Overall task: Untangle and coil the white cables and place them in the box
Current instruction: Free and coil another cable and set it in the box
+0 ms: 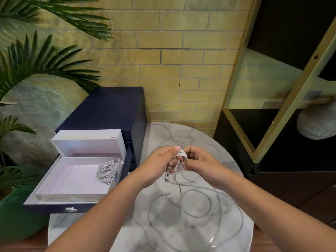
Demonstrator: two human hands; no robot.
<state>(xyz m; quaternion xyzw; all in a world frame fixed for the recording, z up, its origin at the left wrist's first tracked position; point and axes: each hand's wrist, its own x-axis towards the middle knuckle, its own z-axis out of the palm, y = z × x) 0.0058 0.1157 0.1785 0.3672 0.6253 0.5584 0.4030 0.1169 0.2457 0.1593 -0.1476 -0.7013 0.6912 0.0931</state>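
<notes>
Cables: one coil in the box. Left hand, right hand pinch a second coil; rest lie loose on surface.

One marble table. Above it: two hands, left hand and right hand, one half-wound coil between them. On it: loose white cables, tangled, count unclear. Left of it: one dark cabinet, one white box, one finished coil inside. Right of it: one ribbed vase.
</notes>
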